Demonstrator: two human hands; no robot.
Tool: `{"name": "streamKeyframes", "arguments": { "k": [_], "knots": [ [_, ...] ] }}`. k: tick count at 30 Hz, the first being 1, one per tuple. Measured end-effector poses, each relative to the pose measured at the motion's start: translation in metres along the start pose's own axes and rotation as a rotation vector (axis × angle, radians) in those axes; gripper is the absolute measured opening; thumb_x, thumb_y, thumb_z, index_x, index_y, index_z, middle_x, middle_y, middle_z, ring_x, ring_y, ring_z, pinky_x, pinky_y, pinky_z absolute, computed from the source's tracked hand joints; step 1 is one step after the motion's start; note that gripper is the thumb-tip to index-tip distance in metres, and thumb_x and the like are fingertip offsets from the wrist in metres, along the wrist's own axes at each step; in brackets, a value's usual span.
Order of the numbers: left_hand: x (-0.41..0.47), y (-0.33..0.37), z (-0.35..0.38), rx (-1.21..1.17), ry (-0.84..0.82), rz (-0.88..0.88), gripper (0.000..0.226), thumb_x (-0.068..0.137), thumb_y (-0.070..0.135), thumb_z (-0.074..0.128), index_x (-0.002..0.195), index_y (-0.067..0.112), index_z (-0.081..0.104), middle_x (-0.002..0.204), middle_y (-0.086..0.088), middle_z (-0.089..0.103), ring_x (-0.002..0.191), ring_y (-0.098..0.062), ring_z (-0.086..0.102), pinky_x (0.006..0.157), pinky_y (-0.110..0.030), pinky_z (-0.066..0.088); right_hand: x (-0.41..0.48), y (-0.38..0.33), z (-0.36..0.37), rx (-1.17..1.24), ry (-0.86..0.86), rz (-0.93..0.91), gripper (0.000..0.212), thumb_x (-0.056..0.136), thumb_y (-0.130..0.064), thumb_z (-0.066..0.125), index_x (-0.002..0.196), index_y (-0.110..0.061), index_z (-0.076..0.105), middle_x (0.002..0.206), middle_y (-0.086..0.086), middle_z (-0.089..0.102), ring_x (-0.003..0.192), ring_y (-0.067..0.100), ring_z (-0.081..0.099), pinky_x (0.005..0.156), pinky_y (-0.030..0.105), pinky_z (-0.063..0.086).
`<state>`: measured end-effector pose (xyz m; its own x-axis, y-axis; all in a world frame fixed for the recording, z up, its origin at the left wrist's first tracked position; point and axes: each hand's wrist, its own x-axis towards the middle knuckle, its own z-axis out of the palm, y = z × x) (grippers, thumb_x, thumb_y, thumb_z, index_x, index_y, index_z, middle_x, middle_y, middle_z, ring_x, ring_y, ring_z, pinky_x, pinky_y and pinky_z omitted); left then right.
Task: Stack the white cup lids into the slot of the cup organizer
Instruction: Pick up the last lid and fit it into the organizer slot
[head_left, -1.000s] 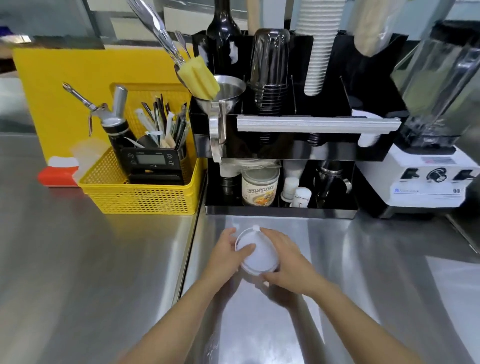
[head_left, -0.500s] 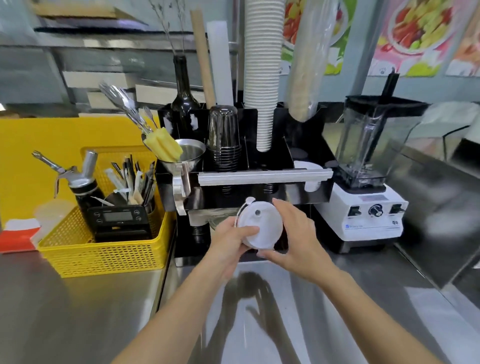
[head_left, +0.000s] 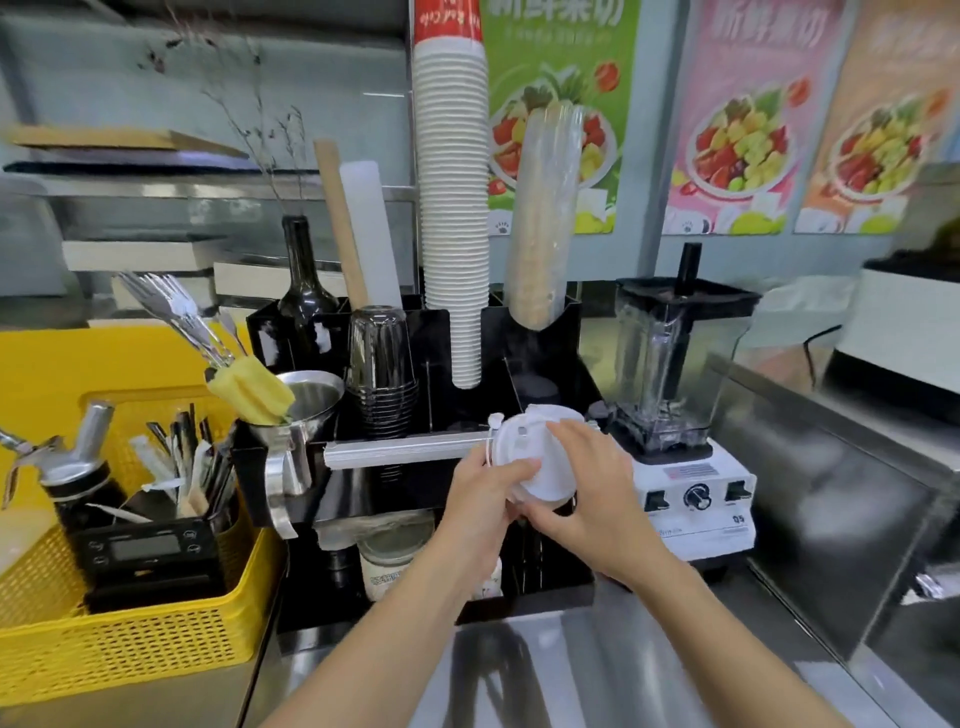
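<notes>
I hold a stack of white cup lids (head_left: 535, 457) with both hands, tilted, at the front right of the black cup organizer (head_left: 457, 338). My left hand (head_left: 480, 499) grips the stack's left edge. My right hand (head_left: 592, 488) cups it from the right and below. The lids sit just in front of the organizer's right front slot (head_left: 540, 387), level with its silver front rail (head_left: 405, 449). The bottom of the stack is hidden by my fingers.
In the organizer stand a tall column of white paper cups (head_left: 454, 208), a sleeve of clear cups (head_left: 543, 218), black cups (head_left: 382, 374) and a dark bottle (head_left: 304, 291). A blender (head_left: 675, 395) stands right of it, a yellow basket (head_left: 130, 613) of tools on the left.
Both hands lifted the lids from the counter up and to the right, to the organizer's upper right front. The camera view rose with them.
</notes>
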<state>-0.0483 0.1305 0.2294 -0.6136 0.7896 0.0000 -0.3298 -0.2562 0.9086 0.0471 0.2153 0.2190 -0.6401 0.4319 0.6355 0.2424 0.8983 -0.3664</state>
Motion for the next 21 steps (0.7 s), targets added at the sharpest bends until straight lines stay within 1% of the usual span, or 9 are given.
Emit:
{"name": "streamKeyframes", "arguments": {
  "k": [2,3,5,6,9,12,14,18,21],
  "knots": [
    [0.011,0.009,0.008,0.084,0.031,0.079,0.017,0.081,0.009,0.064,0.097,0.012,0.058,0.093,-0.007,0.067,0.083,-0.018,0.063,0.077,-0.031,0.049,0.016,0.008,-0.009,-0.009,0.008,0.030,0.079,0.067,-0.064,0.048,0.127,-0.014,0.048,0.131,0.006,0.048,0.122,0.023,0.043,0.096,0.031,0.021],
    [0.018,0.014,0.011,0.148,0.049,0.137,0.017,0.084,0.011,0.062,0.100,0.014,0.057,0.097,-0.005,0.065,0.085,-0.015,0.062,0.077,-0.027,0.049,0.026,0.013,-0.015,-0.008,0.012,0.048,0.081,0.064,-0.065,0.046,0.126,-0.014,0.049,0.130,0.006,0.047,0.122,0.022,0.042,0.094,0.030,0.018],
    [0.033,0.024,0.014,0.319,0.067,0.261,0.029,0.086,0.015,0.061,0.114,0.015,0.053,0.110,-0.003,0.061,0.096,-0.011,0.058,0.080,-0.021,0.046,0.046,0.023,-0.025,-0.014,-0.026,0.087,0.081,0.061,-0.064,0.049,0.127,-0.017,0.048,0.129,0.004,0.045,0.123,0.020,0.040,0.092,0.027,0.013],
    [0.041,0.028,0.015,0.413,0.069,0.320,0.034,0.087,0.016,0.061,0.119,0.014,0.051,0.114,-0.002,0.059,0.101,-0.010,0.057,0.082,-0.019,0.044,0.056,0.029,-0.028,-0.029,-0.065,0.104,0.077,0.064,-0.060,0.054,0.129,-0.019,0.046,0.130,0.004,0.044,0.124,0.020,0.038,0.091,0.025,0.012],
    [0.064,0.037,0.015,0.700,0.066,0.475,0.039,0.089,0.018,0.058,0.127,0.015,0.049,0.123,0.001,0.056,0.114,-0.012,0.051,0.095,-0.022,0.038,0.082,0.047,-0.035,-0.066,-0.162,0.148,0.068,0.076,-0.048,0.066,0.133,-0.022,0.041,0.135,0.003,0.042,0.124,0.017,0.034,0.095,0.029,0.015],
    [0.085,0.041,0.014,0.962,0.049,0.590,0.042,0.091,0.024,0.054,0.132,0.017,0.047,0.135,0.003,0.052,0.125,-0.012,0.046,0.102,-0.025,0.033,0.101,0.055,-0.036,-0.078,-0.263,0.175,0.068,0.079,-0.049,0.064,0.136,-0.023,0.039,0.139,0.003,0.040,0.107,0.008,0.025,0.102,0.034,0.019],
    [0.098,0.042,0.014,1.129,0.008,0.638,0.044,0.092,0.028,0.051,0.135,0.019,0.044,0.140,0.003,0.049,0.130,-0.014,0.041,0.106,-0.028,0.030,0.111,0.060,-0.033,-0.112,-0.323,0.182,0.068,0.079,-0.050,0.063,0.136,-0.023,0.039,0.140,0.002,0.041,0.102,0.006,0.019,0.104,0.035,0.019],
    [0.116,0.039,0.015,1.380,-0.101,0.684,0.044,0.092,0.029,0.049,0.134,0.018,0.046,0.138,0.002,0.052,0.130,-0.015,0.041,0.111,-0.032,0.028,0.126,0.070,-0.021,-0.212,-0.376,0.136,0.066,0.075,-0.058,0.062,0.129,-0.022,0.047,0.131,0.001,0.047,0.113,0.017,0.037,0.097,0.033,0.019],
    [0.124,0.033,0.013,1.480,-0.128,0.707,0.041,0.091,0.028,0.049,0.131,0.018,0.050,0.132,0.002,0.057,0.125,-0.017,0.045,0.111,-0.035,0.027,0.137,0.069,-0.017,-0.239,-0.420,0.093,0.062,0.075,-0.058,0.059,0.123,-0.020,0.051,0.122,0.002,0.054,0.111,0.017,0.042,0.089,0.033,0.019]
  ]
}}
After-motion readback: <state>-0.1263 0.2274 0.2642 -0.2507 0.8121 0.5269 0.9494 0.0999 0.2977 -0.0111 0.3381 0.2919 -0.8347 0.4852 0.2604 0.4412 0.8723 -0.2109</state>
